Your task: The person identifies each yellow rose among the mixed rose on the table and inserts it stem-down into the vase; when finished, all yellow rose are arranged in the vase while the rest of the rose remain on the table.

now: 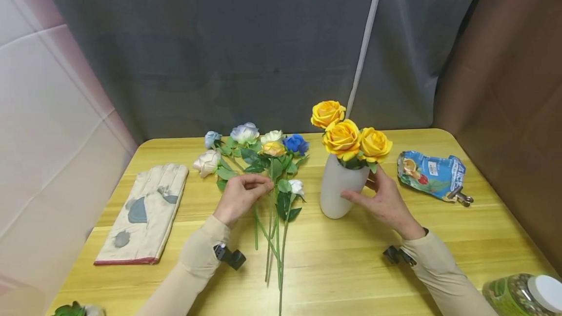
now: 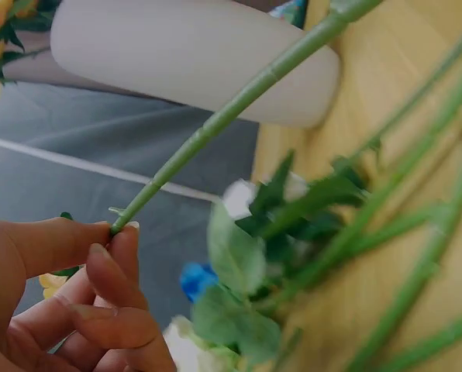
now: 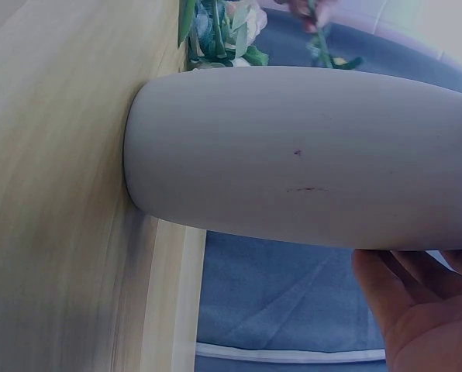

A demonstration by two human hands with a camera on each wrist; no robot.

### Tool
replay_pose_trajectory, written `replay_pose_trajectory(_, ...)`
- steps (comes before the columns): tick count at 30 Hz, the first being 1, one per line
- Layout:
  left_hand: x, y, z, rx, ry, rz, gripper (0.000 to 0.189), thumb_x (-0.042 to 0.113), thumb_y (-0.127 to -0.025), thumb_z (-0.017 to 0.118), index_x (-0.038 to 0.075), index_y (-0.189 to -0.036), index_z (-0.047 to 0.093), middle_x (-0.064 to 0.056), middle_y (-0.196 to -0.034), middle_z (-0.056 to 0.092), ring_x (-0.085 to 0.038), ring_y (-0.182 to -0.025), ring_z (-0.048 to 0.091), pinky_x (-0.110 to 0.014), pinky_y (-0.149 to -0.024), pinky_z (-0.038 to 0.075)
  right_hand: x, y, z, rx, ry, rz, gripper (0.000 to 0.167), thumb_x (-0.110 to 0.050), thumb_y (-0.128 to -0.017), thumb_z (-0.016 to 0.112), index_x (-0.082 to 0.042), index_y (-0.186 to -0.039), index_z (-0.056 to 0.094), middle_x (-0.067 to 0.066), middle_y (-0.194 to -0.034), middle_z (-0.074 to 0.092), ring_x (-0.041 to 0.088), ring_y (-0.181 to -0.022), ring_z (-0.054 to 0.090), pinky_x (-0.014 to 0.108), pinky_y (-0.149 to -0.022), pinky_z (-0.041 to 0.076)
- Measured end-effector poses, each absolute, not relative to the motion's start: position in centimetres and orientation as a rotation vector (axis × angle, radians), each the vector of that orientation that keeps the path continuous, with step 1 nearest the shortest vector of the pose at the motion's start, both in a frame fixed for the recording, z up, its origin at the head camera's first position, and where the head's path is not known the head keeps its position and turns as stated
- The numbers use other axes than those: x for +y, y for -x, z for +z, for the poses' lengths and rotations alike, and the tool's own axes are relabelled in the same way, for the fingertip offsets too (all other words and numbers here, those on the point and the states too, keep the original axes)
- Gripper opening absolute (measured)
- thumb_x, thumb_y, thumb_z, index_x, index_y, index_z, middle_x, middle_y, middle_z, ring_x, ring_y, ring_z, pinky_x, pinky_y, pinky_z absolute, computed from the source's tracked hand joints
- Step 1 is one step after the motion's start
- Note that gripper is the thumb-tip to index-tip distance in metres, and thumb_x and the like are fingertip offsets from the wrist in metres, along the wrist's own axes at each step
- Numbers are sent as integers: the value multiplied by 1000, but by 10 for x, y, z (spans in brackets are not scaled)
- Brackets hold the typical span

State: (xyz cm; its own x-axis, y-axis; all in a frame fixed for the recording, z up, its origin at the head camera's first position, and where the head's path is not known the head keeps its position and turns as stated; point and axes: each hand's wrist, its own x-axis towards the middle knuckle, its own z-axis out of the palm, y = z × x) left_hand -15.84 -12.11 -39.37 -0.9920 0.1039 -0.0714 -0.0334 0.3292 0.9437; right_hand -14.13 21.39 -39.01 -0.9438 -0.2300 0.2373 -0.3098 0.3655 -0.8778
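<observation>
My left hand [image 1: 246,194] pinches a green flower stem [image 2: 231,108] between thumb and index finger, over a spread of loose flowers. At the top of this bunch, a yellow-orange rose [image 1: 273,148] appears above the fingers. The bloom of the pinched stem is mostly hidden behind the hand in the left wrist view. A white vase [image 1: 340,191] stands on the table with three large yellow roses [image 1: 342,139] in it. Around its right side my right hand [image 1: 386,201] holds the vase, thumb across the front, other fingers behind.
White, pale blue and deep blue flowers [image 1: 296,144] lie by the table's back edge. A folded pair of work gloves [image 1: 145,213] is at left, a clipped blue pouch [image 1: 432,174] at right. A lidded jar [image 1: 522,294] occupies the front right corner, a small plant [image 1: 70,309] the front left.
</observation>
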Motion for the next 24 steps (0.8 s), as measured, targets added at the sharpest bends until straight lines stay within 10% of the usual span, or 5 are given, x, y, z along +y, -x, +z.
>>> replay_pose_trajectory(6, -110, 158, -375, 2406, -93, 1819, 23, 17, -95, 75, 2, -112, 76, -19, -103, 77, -17, -73, 68, -22, -52, 46, 214, 142, -390, -2533, -505, 1657, 79, -12, -91, 79, -9, -156, 34, 15, -158, 44, 40, -139, 49, 59, -109, 45)
replay_pose_trajectory(24, -97, 154, -342, 2342, -238, 2084, 23, 16, -96, 74, 1, -113, 74, -13, -97, 78, -12, -72, 72, -28, -53, 54, 213, 142, -390, -2532, -496, 1657, 79, -12, -90, 80, -7, -155, 35, 17, -158, 43, 42, -139, 49, 60, -109, 45)
